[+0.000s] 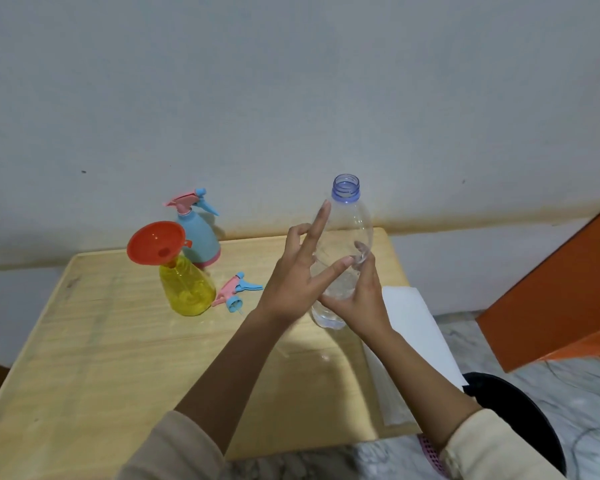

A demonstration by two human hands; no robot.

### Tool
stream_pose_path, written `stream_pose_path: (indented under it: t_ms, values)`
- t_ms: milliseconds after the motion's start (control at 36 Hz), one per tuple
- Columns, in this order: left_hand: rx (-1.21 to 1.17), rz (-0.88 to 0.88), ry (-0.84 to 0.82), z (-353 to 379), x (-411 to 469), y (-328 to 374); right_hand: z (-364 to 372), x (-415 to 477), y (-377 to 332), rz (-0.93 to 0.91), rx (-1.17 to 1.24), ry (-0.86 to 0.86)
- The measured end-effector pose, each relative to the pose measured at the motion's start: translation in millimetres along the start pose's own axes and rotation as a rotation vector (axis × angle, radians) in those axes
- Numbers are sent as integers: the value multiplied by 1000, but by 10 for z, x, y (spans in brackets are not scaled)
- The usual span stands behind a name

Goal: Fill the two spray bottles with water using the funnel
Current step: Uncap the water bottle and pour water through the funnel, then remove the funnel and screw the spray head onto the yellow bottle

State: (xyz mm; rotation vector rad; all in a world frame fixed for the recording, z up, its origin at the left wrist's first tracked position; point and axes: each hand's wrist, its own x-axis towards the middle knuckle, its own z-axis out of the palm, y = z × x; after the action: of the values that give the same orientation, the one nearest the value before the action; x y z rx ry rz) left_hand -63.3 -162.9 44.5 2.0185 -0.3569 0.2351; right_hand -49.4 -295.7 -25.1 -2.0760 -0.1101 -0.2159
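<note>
A: Step?
B: Looks pre-pour. Right hand (357, 296) clamps the water bottle (350, 220), uncapped; left hand (291, 285) fingers spread beside it, contact unclear.
A: Next?
B: Tilt mouth over funnel (155, 242), seated in yellow spray bottle (187, 289), left of the fingers.

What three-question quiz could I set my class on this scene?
1. Which hand grips the clear bottle? A left, B right, C neither.
2. True or false: the funnel sits in the clear bottle.
3. Fill in: the loose spray head lies on the ____.
Key: 1 B, the right hand. 2 False; it sits in the yellow bottle. 3 table.
</note>
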Motion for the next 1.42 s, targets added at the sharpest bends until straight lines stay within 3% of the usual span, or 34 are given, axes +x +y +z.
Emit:
stream_pose_path:
  t_ms: [306, 472, 722, 917, 1083, 1167, 1278, 1417]
  values:
    - [22, 31, 19, 102, -25, 24, -23, -43, 52, 32, 57, -12]
    - [-81, 36, -42, 34, -24, -46, -32, -61, -4, 61, 22, -4]
    - [-279, -32, -127, -241, 7, -245, 94, -327, -152, 161, 2, 229]
    - [-83, -58, -14, -644, -479, -805, 610, -750, -454, 104, -103, 488]
    - [27, -155, 314, -1211, -1093, -1373, 1355, -754, -863, 26, -91, 259]
    - [74, -317, 441, -1491, -1191, -1607, 1645, -557, -1129, -13, -26, 139]
    - [5, -386, 389, -1757, -1065, -1934, 1929, -261, -1422, -7, 44, 27]
    - [-92, -411, 175, -1871, -751, -2185, 2117, 56, -1643, -11, 64, -49]
